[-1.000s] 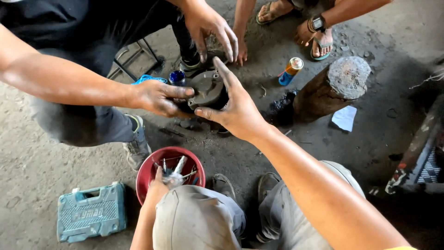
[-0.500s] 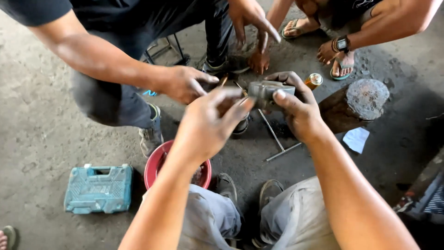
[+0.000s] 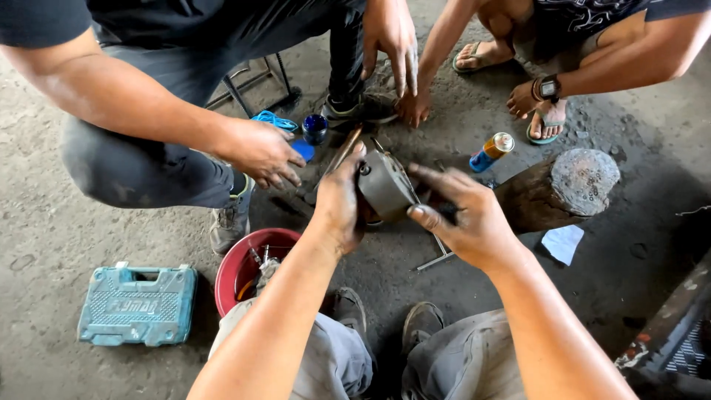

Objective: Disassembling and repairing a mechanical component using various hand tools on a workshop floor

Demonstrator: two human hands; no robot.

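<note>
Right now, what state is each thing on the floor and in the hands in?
Grey metal part: lifted, held between left hand and right hand.
Red bowl: upright, tools inside.
Teal tool case: shut, lying flat.
Spray can: lying on its side.
Wooden log: lying down.

A: Grey metal part: near face covered by left hand; right hand motion-blurred, grip contact unclear.

B: Red bowl: near rim hidden behind knee, contents too small to identify. Dark machine cut off by right edge. Both co-workers cropped at top.
</note>
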